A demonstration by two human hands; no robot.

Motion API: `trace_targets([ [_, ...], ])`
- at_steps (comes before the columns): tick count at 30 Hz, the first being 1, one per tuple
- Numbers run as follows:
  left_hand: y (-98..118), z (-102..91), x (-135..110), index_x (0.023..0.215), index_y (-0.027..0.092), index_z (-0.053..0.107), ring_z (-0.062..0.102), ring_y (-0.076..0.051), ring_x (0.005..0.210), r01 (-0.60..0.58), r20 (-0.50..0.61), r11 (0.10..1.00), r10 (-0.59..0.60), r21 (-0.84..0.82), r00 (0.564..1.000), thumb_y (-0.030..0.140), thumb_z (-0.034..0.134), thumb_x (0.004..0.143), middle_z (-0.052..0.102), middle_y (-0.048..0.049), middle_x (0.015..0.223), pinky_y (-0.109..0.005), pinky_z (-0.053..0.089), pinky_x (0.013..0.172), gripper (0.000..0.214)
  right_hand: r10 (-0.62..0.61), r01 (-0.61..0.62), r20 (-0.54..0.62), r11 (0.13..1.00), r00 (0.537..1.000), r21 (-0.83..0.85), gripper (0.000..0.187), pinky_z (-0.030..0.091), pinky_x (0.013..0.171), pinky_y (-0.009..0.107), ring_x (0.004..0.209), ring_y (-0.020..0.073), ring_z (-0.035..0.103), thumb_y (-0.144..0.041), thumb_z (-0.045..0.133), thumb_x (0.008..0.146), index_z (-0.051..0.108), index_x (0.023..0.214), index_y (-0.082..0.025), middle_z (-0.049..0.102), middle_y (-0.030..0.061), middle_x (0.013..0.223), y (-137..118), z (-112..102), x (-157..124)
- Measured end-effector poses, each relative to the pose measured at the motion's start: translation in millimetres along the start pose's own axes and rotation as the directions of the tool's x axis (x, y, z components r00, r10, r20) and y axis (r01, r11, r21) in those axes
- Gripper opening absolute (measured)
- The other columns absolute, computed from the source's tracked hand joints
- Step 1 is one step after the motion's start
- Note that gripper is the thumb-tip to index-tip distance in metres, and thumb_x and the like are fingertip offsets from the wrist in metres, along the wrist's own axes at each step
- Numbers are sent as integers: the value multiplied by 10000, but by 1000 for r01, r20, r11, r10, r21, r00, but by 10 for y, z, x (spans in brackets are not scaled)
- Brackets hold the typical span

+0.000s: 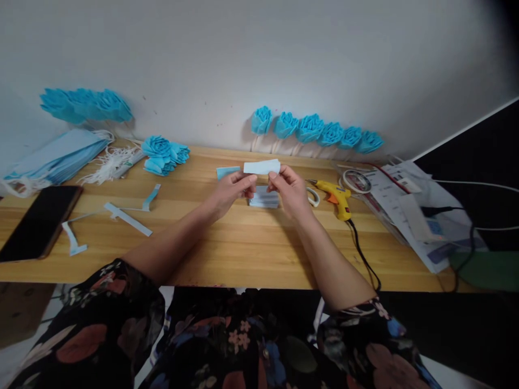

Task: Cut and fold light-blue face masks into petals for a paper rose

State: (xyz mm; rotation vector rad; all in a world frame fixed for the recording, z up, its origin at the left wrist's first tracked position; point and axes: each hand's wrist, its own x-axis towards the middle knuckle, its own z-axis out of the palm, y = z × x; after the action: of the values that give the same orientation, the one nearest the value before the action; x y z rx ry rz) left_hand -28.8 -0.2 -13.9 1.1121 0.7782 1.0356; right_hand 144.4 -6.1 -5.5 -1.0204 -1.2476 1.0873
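A pale blue-white folded strip of soft sheet material (261,167) is held up above the table between my hands. My right hand (291,192) pinches its right end between thumb and fingers. My left hand (231,193) is closed at its left end, thumb pointing toward the strip. Below the strip lies a small stack of pale folded pieces (263,200), partly covered by my fingers. A bluer flat piece (227,172) shows just behind my left hand. Beside my right hand is a white loop (314,197), mostly hidden, its kind unclear.
Blue handmade flowers (310,128) on sticks lean on the wall; more blue flowers (160,154) lie left. Face masks (60,156), white cords (109,165), a phone (40,221) and cut strips (127,219) fill the left. Right are a yellow glue gun (338,199), tape roll (357,181) and papers (421,216).
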Motion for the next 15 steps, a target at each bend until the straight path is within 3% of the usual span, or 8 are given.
trace_targets([
  [4,-12,4,-1,715,149,643,579,-101,629,-56,-40,998,58,43,998,439,789,787,637,-6,687,-260,488,662,332,-1,1,1,1000,1000,6,316,472,593,261,584,99,478,-511,789,746,642,788,-234,535,-55,643,15,17,-7],
  [10,-25,-23,36,676,157,655,558,-89,611,-125,-122,991,120,-41,985,493,803,765,632,2,659,-247,462,634,377,7,-7,20,999,1000,-34,332,468,589,263,585,102,489,-517,773,756,605,761,-231,548,-53,653,7,73,-40],
  [15,-26,-2,17,767,158,690,573,-92,644,-116,-75,989,110,-87,991,492,856,709,664,4,725,-250,470,655,377,31,-31,14,999,999,-17,338,469,594,262,591,104,488,-521,777,747,608,758,-229,542,-56,652,21,86,-52],
])
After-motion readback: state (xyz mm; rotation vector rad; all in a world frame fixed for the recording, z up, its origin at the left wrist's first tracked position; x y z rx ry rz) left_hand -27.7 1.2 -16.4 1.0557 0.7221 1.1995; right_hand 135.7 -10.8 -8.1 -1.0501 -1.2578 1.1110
